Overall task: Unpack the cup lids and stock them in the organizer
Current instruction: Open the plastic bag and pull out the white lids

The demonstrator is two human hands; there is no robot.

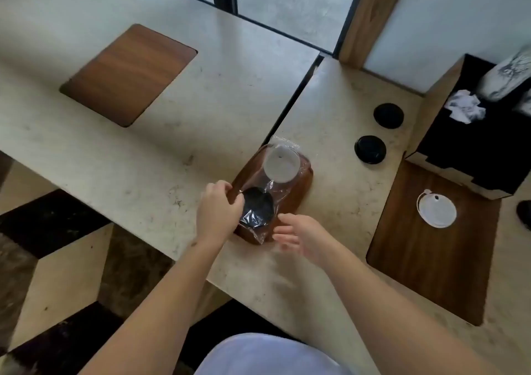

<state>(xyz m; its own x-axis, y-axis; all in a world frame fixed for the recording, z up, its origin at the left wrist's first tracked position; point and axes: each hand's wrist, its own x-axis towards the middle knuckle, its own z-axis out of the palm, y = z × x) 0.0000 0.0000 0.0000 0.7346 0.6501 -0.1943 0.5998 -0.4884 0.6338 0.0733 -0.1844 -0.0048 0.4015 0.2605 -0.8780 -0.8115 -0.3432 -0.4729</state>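
From the head view, my left hand [219,210] pinches the near edge of the clear bag [268,199], fingers curled on the plastic beside the black lids [257,208] inside it. I take that hold to be there to pin the bag while the other hand works the opening. My right hand [298,235] hovers just beside the bag's near end, its grip loose and wide, holding nothing; it is blurred, so I cannot tell whether a fingertip touches the plastic.

The bag lies on a wooden tray [301,185] on the surface [143,150], with a white lid [281,163] at its far end, seemingly also inside the plastic, though the glare makes that uncertain. Two black lids [388,115] [369,149] sit loose on the surface to the right, well apart from the bag. Another white lid [436,209] rests on a wooden inset [425,259] farther right. I judge those already unpacked and waiting.

A dark box [459,144] at the right edge holds crumpled paper [464,107]; it is cut off by the frame, and I cannot tell whether it is the organizer. How many lids are stacked in the bag is hidden too.
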